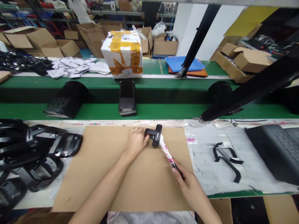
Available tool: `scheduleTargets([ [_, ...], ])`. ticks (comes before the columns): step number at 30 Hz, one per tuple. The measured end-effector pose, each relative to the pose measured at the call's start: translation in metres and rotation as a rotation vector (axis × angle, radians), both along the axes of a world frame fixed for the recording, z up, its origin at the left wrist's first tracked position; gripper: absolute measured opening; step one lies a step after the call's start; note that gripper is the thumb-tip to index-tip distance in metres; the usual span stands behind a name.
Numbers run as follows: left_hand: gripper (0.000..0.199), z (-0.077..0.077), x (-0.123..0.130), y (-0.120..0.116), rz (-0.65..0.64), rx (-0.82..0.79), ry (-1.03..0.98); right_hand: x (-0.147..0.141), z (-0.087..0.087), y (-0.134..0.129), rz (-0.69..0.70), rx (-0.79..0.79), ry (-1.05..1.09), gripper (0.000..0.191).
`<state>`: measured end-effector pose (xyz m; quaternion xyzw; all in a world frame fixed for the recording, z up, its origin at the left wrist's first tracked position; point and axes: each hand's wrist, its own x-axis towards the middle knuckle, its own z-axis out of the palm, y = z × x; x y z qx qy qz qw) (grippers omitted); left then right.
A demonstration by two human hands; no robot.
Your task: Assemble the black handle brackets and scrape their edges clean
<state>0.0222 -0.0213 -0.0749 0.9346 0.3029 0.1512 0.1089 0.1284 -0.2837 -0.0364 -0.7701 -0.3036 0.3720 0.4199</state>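
My left hand [137, 139] is closed, with its thumb and fingertips at one end of a small black bracket-like part [157, 136] above the brown cardboard sheet [149, 183]. In my right hand [187, 182] is a slim tool [168, 155] with a black handle and a shaft wrapped in white tape with pink lettering. The tool's far end meets the black part, or lies right behind it; its tip is hidden, so its kind does not show. Both forearms reach in from the near edge.
Black frames with shiny plates [39, 146] are heaped at left. Thin black bent strips [227, 157] and a large dark panel [275, 152] lie at right. Black perforated housings [127, 98] stand on the green belt [102, 109]. A slanted black post [233, 96] crosses the right side.
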Motion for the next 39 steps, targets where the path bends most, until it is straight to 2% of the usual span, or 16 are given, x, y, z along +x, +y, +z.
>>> scheduleTargets([
  [3,0.032,-0.001,-0.001,0.001,-0.019,0.010,0.007,-0.005,0.000,-0.013,-0.079,0.001,-0.009,0.058],
  [6,0.033,-0.001,0.000,0.001,-0.026,-0.001,0.009,-0.021,-0.009,-0.027,-0.217,-0.005,-0.030,0.064],
  [8,0.033,0.000,0.001,0.000,-0.022,-0.006,0.007,-0.031,-0.016,-0.029,-0.262,0.002,-0.080,0.066],
  [11,0.026,0.001,0.002,0.000,-0.016,-0.011,-0.009,-0.035,-0.023,-0.018,-0.148,-0.004,-0.162,0.063],
  [15,0.017,0.001,0.002,0.000,-0.020,0.021,-0.001,-0.020,-0.019,-0.003,-0.014,-0.027,-0.170,0.055],
  [20,0.014,-0.002,0.002,0.002,-0.009,0.024,-0.014,-0.010,-0.012,-0.009,-0.010,-0.010,-0.125,0.053],
  [26,0.017,-0.004,0.004,0.002,-0.007,0.013,0.016,-0.021,-0.021,-0.027,-0.171,0.033,-0.183,0.058],
  [29,0.015,-0.002,0.005,0.001,-0.009,0.003,0.014,-0.023,-0.024,-0.020,-0.060,-0.027,-0.241,0.057],
  [32,0.015,-0.001,0.007,0.000,-0.011,0.001,0.017,-0.017,-0.021,-0.009,0.087,-0.103,-0.196,0.058],
  [39,0.015,0.001,0.004,0.005,0.001,-0.056,0.009,-0.003,-0.011,-0.003,0.115,-0.107,-0.145,0.060],
])
